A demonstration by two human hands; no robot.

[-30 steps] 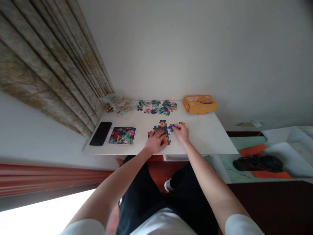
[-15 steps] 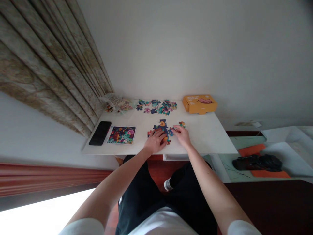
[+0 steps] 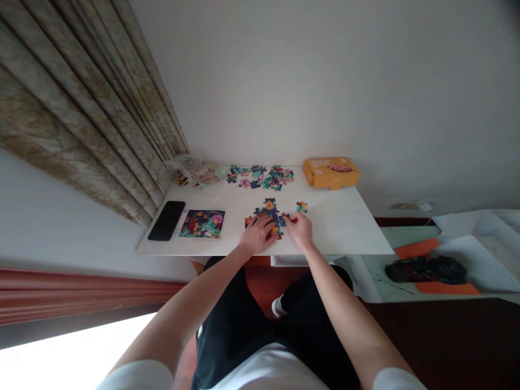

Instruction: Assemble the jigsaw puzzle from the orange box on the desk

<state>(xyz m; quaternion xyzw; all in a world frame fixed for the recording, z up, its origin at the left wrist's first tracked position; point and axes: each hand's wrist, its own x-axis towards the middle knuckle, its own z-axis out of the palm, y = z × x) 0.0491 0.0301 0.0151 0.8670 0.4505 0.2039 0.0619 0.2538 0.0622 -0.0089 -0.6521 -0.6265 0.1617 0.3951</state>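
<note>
While the left hand (image 3: 257,236) is lying spread and palm-down on the left part of the assembled jigsaw section (image 3: 270,212), the right hand (image 3: 299,229) is bunching its fingertips (image 3: 287,219) against that section's right end, narrow, and whether a piece is pinched there I cannot tell. The section is sitting mid-table on the white tabletop (image 3: 341,233), close to the near edge, with both hands over its lower half. A small joined clump of jigsaw pieces (image 3: 301,206) is lying just right of it, apart from the right hand. Loose jigsaw pieces (image 3: 260,177) are spreading along the far edge, behind the section. An orange cardboard box (image 3: 331,173) is sitting at the far right corner, partly over the table edge. Toward the left end, a printed picture card (image 3: 202,224) is lying near the near edge, beside a black smartphone (image 3: 166,220) lying face-up at the left end. A clear plastic bag (image 3: 194,170) is resting at the far left corner, against a patterned curtain (image 3: 81,108)
</note>
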